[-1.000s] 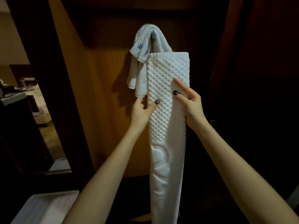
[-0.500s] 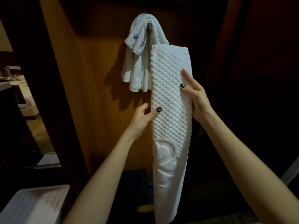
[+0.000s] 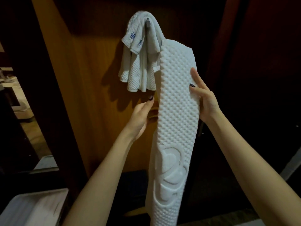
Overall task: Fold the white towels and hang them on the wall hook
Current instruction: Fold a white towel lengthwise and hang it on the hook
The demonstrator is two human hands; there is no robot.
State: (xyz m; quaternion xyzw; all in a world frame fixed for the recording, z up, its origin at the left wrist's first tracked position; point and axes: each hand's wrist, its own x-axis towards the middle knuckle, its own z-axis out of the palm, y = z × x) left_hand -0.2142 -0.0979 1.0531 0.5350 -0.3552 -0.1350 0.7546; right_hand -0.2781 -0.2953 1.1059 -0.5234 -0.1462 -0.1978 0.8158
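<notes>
Left hand (image 3: 141, 115) loosened at towel (image 3: 177, 111) edge, right hand (image 3: 205, 101) seemingly pinching other edge

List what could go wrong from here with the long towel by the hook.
The hook already carries the small towel; pushing more cloth over it may knock that one off.
The long towel hangs far down and its top tilts; draped unevenly, the heavier side could drag it off.
The right hand pinches only an edge, and the left hand has its thumb off the cloth, so it may slip.
</notes>
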